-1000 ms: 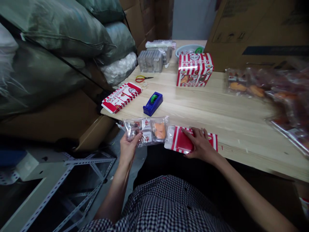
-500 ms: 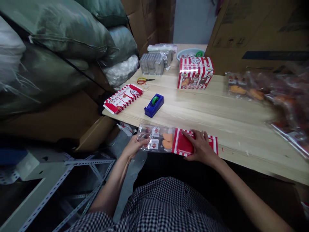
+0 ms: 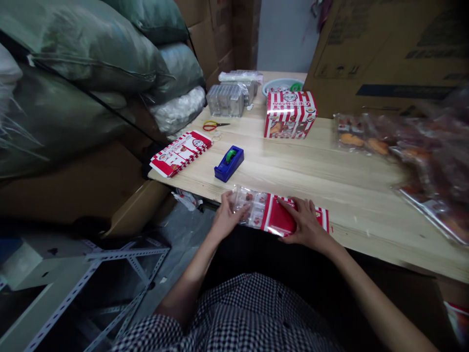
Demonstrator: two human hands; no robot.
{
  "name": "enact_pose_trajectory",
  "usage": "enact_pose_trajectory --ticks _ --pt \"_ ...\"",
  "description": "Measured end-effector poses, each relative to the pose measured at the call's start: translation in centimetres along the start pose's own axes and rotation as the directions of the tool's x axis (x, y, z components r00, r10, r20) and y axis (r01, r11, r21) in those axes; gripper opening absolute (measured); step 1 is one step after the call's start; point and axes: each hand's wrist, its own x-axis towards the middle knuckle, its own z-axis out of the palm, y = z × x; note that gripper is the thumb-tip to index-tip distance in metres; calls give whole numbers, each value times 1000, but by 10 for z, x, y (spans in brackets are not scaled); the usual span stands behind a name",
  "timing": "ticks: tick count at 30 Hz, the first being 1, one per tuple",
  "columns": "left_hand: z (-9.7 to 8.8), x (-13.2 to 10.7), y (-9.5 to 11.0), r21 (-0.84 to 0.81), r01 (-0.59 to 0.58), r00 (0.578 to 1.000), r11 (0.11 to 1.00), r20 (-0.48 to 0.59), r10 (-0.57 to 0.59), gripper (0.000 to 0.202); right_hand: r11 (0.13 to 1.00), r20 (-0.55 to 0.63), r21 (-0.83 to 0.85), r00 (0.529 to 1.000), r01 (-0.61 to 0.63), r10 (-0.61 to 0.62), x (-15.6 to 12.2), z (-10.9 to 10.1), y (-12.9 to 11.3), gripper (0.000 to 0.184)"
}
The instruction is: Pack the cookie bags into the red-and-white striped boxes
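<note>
At the table's near edge, my left hand (image 3: 224, 218) is closed on the left end of a clear plastic tray (image 3: 256, 208) holding small toy food pieces. The tray's right part is inside a flat red-and-white striped carton (image 3: 276, 217), so its far end is hidden. My right hand (image 3: 308, 226) lies over the carton and grips it, thumb at the near side and fingers across the top. Beyond my hands stands a blue tape dispenser (image 3: 229, 164) with a green roll.
A stack of flat striped cartons (image 3: 181, 153) lies at the left edge near scissors (image 3: 216, 125). Farther back are a standing striped box (image 3: 290, 115), clear plastic trays (image 3: 225, 100) and a light-blue basin (image 3: 269, 87). Filled clear packs (image 3: 351, 134) lie right; sacks (image 3: 91, 44) are piled left.
My left hand has moved right, pushing the tray deeper into the carton; the orange pieces are now covered. My right hand has stayed on the carton. The view has shifted slightly.
</note>
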Motion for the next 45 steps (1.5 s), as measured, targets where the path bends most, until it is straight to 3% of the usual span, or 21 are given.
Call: enact_pose_trajectory --ticks 2,5,8,15,17,19,20,22,24,26,29,32,35,37,39,42,45 --pt "-13 2 10 161 -113 990 980 -69 126 57 999 -23 27 999 -31 32 -2 -5 -4 106" --pt "-23 -2 25 228 -172 984 958 0 176 38 997 -91 51 994 -51 56 -4 -9 -18 109" --pt "-12 -14 37 217 -239 971 946 70 229 33 996 -150 67 986 -63 72 -6 -14 -38 111" --pt "20 -44 48 376 -496 868 783 254 428 25 987 -278 103 949 -124 148 -15 -13 -67 114" --pt "25 -48 49 347 -494 869 797 164 468 39 957 -358 215 896 -194 262 -16 -9 -75 116" --pt "32 -49 53 218 -445 895 869 72 440 65 903 -449 341 799 -260 399 -14 -10 -84 118" --pt "37 -48 58 111 -407 913 907 80 400 69 880 -489 385 747 -279 451 -13 -13 -88 119" --pt "46 -44 73 -111 -320 915 941 220 337 57 847 -548 451 662 -282 512 -13 -27 -92 121" --pt "52 -35 92 -223 -286 866 932 356 350 38 826 -567 511 630 -236 531 -18 -47 -88 117" --pt "55 -24 110 -195 -336 810 921 440 388 32 784 -549 599 629 -162 550 -25 -69 -77 96" --pt "63 -6 121 -128 -401 739 907 539 403 33 648 -474 760 635 -54 609 -31 -86 -57 59" --pt "78 3 115 -188 -377 732 907 540 416 36 503 -430 862 617 64 659 -20 -84 -44 40" --pt "91 -3 112 -215 -355 762 910 497 415 34 445 -429 886 599 132 676 -6 -81 -47 27" --pt "93 -16 115 -197 -332 820 922 423 386 29 412 -404 901 609 135 683 -7 -86 -58 24" --pt "89 -35 115 -180 -276 879 944 350 323 25 326 -325 937 648 122 689 -18 -91 -74 22" --pt "74 -69 98 -203 -90 936 975 316 152 25 83 -96 995 731 54 676 -45 -82 -99 24" --pt "60 -97 62 -241 141 947 960 317 -60 26 -200 167 979 754 -48 635 -69 -49 -116 29"
